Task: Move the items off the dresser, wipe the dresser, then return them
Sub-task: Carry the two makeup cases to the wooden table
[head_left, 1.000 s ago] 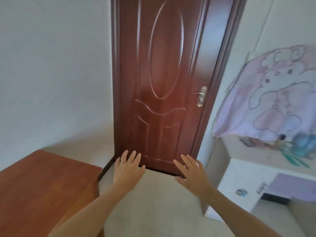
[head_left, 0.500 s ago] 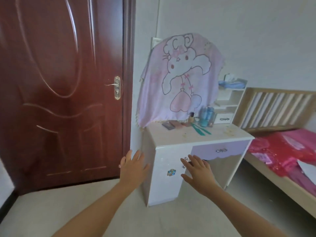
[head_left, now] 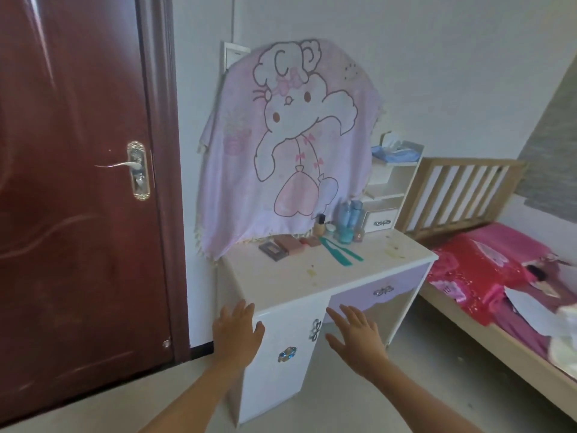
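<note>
At the bottom of our view, the left hand (head_left: pixel 235 331) and right hand (head_left: pixel 356 335) are raised with flat palms and spread, straight fingers, grasping nothing. They sit in front of the dresser (head_left: pixel 281 285); we cannot tell whether the fingertips touch it.

The dresser is a glossy white box with a smooth cream top marked by yellowish stains. Between our hands its cupboard front carries a faceted blue knob (head_left: pixel 287 354) and a silver bow handle (head_left: pixel 315 329). To the right is a lilac drawer (head_left: pixel 359 296) with a scalloped lower edge.

Toward the back of the top lie a dark flat palette (head_left: pixel 273 250), a pink rectangular case (head_left: pixel 288 245) just beside it, and two long teal combs (head_left: pixel 338 253). Behind these stand translucent blue bottles (head_left: pixel 349 214) and a small beige bottle (head_left: pixel 320 225) with a dark cap.

A soft lilac cloth (head_left: pixel 281 151) printed with a cartoon rabbit drapes over the rounded back. At left is a dark red panelled door (head_left: pixel 78 214); at right, a slatted wooden bed (head_left: pixel 468 189).
</note>
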Demonstrator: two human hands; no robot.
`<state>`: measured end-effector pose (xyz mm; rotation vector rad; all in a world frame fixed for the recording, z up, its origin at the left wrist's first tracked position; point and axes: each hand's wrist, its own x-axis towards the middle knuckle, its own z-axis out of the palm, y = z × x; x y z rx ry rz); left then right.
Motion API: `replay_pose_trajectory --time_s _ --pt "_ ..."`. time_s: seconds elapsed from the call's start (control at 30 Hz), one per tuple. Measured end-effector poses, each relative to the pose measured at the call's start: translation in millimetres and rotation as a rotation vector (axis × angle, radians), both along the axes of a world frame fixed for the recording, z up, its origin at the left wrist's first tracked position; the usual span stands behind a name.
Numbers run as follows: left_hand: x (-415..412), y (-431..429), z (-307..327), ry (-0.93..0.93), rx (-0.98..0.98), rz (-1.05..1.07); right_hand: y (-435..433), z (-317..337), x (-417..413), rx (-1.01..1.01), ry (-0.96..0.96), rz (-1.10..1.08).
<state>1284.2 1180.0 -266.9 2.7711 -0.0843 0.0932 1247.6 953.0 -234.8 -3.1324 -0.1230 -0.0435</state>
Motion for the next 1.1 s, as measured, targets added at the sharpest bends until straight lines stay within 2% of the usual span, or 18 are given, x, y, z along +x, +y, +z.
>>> replay_pose_trajectory --time_s 0.17,0.37,0.6,0.7,0.87,0.93,1.1 --pt "43.4 -24.2 -32.1 0.097 -0.002 -0.011 -15.2 -29.6 34.3 0.016 0.095 -0.037" --pt "114.1 -73.3 -42.4 0.105 0.064 -0.043 -67.1 -30.8 114.3 0.063 0.051 -0.054" --pt "199.8 -133.5 -57.4 0.166 0.074 0.075 -131.7 -57.8 213.0 0.074 0.084 0.021" --pt "225.5 -147.4 -63.9 0.199 0.013 0.179 -144.3 -69.4 258.9 0.087 0.035 0.093" --pt "245.8 -138.9 -79.9 0.278 -0.103 0.321 -131.0 -94.3 317.9 0.116 0.189 0.173" --pt "266.0 -126.4 -85.7 0.285 -0.129 0.388 -118.0 -92.0 345.7 0.104 0.127 0.26" --pt "321.3 -96.7 -94.4 0.307 -0.163 0.474 -82.5 -107.4 397.7 0.146 0.287 0.302"
